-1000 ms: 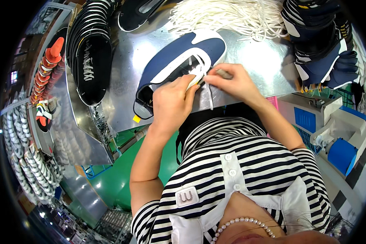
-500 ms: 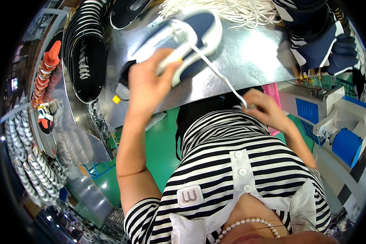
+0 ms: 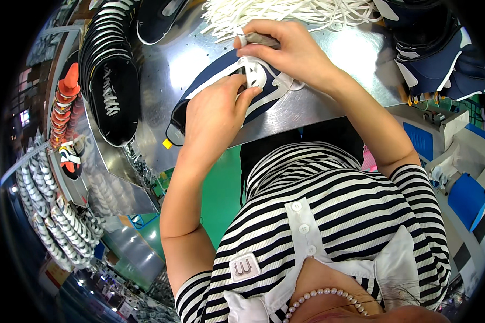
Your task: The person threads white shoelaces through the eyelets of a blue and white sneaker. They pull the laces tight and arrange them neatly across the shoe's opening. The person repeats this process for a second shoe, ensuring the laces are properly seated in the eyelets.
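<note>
Black shoes (image 3: 113, 91) stacked at left of the steel worktop (image 3: 188, 59). Left hand (image 3: 213, 116) presses the navy shoe (image 3: 264, 86), fingers closed at its white eyelet panel. Right hand (image 3: 293, 51) pinches the upper's edge. Shoe lies centre, near the lace pile (image 3: 285, 13). Judged light, soft-sided; hold by sole and eyelets.

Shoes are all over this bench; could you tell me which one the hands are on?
The navy shoe with white trim at the bench's middle, under both hands; the black ones lie untouched at left.
</note>
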A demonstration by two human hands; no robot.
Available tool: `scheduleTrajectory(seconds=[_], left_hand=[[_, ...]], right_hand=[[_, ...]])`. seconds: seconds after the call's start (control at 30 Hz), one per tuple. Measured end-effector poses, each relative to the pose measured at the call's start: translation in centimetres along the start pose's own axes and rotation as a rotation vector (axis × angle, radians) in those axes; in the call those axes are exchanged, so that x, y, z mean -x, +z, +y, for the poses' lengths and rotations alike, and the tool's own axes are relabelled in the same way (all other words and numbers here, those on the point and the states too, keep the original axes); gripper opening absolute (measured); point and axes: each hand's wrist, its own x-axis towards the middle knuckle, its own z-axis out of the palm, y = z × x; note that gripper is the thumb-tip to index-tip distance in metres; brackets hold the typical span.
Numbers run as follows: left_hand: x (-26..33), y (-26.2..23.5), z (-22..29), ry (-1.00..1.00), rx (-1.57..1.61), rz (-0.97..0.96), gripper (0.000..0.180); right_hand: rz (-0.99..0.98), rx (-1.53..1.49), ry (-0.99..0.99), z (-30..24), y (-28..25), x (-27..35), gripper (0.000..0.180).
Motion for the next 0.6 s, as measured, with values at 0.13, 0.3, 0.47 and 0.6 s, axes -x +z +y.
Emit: scheduleTrajectory(seconds=[0.13, 0.3, 0.47, 0.6], left_hand=[[-1.0, 2.0, -0.4, -0.092, 0.031, 0.080, 0.033], [-1.7, 3.6, -1.1, -0.005, -0.029, 0.246, 0.039], [-2.4, 2.9, -0.9, -0.237, 0.073, 0.056, 0.047], [-2.6, 2.8, -0.9, -0.224, 0.094, 0.032, 0.047]], right_hand=[[0.138, 0.009, -0.048, 1.2, 0.9, 0.1, 0.031], [0.037, -0.066, 0.238, -0.2, -1.0, 5.7, 0.026], [-0.022, 0.019, 0.199, 0.8, -0.4, 7.7, 0.018], [-0.017, 0.091, 0.135, 1.4, -0.3, 7.3, 0.018]])
